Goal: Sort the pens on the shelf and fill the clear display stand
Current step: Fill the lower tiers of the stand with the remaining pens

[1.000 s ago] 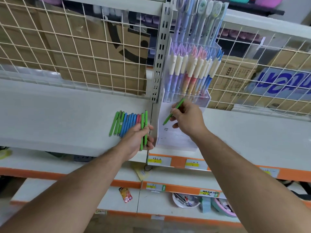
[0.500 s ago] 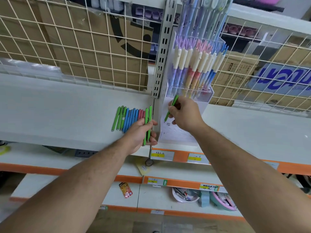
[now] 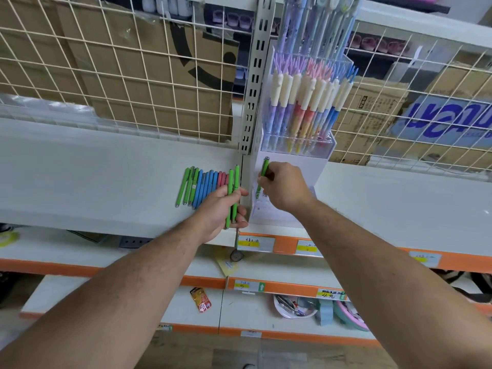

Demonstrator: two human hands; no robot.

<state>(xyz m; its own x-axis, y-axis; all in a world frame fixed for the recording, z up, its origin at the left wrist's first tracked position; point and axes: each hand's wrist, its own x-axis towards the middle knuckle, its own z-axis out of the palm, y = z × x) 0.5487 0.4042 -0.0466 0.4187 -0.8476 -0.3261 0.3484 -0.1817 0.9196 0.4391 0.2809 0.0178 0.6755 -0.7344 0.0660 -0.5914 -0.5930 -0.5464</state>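
The right hand [image 3: 283, 189] is pinching a pen [image 3: 265, 170], seemingly light and stiff, mid-barrel. The left hand [image 3: 222, 210] is gripping two pens [image 3: 232, 190].

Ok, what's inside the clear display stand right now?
The clear display stand holds upright cream-capped pens with purple, orange and blue barrels. The right hand, pinching a green pen, covers part of its lower front section, so I cannot tell what is in there.

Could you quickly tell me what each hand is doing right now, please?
Left hand: grips two green pens.
Right hand: pinches a single green pen.
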